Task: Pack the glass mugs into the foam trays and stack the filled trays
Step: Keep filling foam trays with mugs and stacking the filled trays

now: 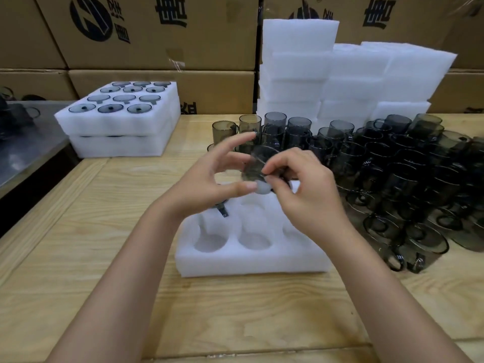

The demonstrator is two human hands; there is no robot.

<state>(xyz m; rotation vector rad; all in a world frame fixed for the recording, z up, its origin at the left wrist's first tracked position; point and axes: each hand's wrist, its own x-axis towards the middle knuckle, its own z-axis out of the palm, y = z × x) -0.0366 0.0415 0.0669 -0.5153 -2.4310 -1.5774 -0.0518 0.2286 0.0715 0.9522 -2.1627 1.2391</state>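
A white foam tray (251,260) with round pockets lies on the wooden table in front of me, its near pockets bare. Above its far side I hold a smoky glass mug (258,163), blurred. My right hand (301,189) grips the mug from the right. My left hand (217,174) is at its left with fingers spread, thumb near the mug's base; contact is unclear. One mug's dark handle (222,209) shows in a left pocket under my left wrist. Many loose smoky mugs (392,174) crowd the table to the right and behind.
Two stacked filled trays (120,119) sit at the back left. Piles of foam trays (340,79) stand behind the mugs. Cardboard boxes (146,30) wall the back. A metal surface (23,142) adjoins the table on the left.
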